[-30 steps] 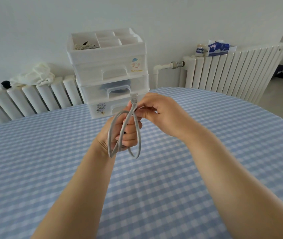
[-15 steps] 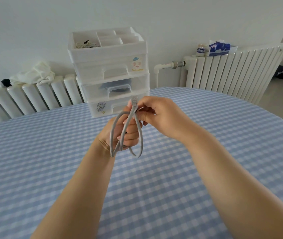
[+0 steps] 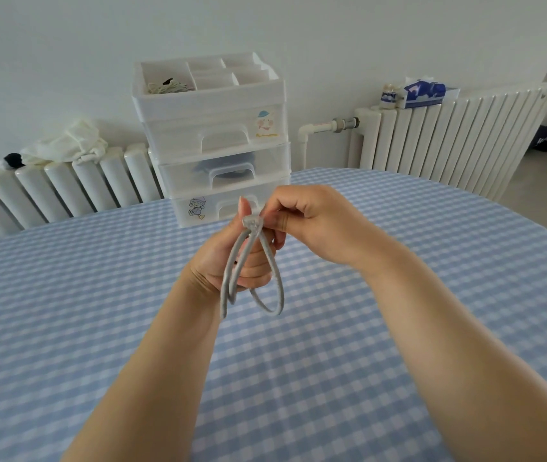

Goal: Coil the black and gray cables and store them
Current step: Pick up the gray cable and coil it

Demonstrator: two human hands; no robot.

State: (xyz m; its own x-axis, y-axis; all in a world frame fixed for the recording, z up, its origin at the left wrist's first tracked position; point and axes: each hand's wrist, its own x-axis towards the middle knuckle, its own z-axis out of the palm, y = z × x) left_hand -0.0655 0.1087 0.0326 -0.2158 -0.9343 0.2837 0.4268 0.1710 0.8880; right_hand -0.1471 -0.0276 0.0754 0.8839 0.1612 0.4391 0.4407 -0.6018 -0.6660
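Left hand (image 3: 232,258): curled around coiled gray cable (image 3: 250,278), loops hanging below fist, above checked surface (image 3: 65,295). Right hand (image 3: 312,225), touching left: fingertips pinching cable's clear plug end (image 3: 252,222) at top of coil. Beyond hands: white drawer unit (image 3: 212,141) on surface.

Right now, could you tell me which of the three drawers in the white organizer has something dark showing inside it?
The middle drawer: a bluish shape shows through its front, while the top drawer and bottom drawer look plain white.
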